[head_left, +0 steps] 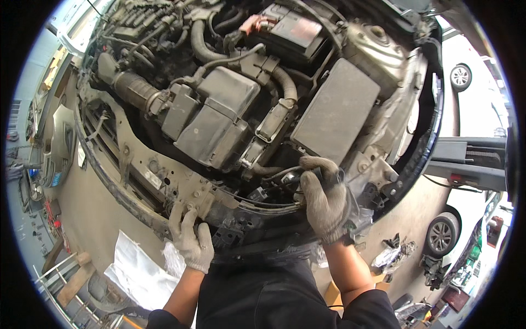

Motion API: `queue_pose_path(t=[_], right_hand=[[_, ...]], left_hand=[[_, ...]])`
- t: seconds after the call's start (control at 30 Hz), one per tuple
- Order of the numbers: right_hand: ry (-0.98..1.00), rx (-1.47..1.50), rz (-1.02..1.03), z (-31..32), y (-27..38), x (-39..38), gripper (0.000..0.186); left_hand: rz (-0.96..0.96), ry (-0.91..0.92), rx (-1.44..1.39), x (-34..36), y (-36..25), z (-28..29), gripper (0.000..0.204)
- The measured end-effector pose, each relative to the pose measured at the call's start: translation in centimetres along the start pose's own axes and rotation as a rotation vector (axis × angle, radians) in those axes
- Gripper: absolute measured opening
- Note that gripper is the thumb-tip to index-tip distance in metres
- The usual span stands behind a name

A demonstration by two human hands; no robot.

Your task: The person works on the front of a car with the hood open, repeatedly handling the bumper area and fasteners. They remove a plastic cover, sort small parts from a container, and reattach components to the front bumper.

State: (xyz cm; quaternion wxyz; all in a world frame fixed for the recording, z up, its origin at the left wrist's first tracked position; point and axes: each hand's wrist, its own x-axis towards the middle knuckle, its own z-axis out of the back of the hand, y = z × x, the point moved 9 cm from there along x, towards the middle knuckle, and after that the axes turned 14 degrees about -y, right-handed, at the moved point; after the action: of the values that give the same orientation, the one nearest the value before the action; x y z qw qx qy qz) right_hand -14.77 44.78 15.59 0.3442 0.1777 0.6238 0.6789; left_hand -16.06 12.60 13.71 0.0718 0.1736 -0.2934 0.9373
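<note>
An open engine bay fills the head view, with an air filter box (216, 115), a grey rectangular cover (335, 107) and a battery (287, 30). My gloved left hand (190, 236) rests with fingers apart on the metal front panel (150, 178). Below the rectangular cover, my gloved right hand (323, 200) has curled fingers around a small dark part (339, 176) among hoses and cables at the front corner; how much of it is gripped is partly hidden.
Bumpers (63, 145) and racks stand at the left. White plastic sheeting (131, 257) lies on the floor. At the right are loose wheels (442, 234), crumpled debris, cardboard and a grey beam (468, 156).
</note>
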Motion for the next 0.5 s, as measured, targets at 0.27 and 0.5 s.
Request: queue_pose_path(t=[0.27, 0.5], right_hand=[[0.002, 0.314, -0.316, -1.1, 0.1, -4.8, 0.021], [-0.09, 0.248, -0.213, 2.1, 0.8, -7.3, 0.019]], left_hand=[[-0.248, 0.288, -0.538, 4.6, -12.8, -4.0, 0.062], [-0.212, 0.386, -0.488, 3.6, -15.7, -12.3, 0.028]])
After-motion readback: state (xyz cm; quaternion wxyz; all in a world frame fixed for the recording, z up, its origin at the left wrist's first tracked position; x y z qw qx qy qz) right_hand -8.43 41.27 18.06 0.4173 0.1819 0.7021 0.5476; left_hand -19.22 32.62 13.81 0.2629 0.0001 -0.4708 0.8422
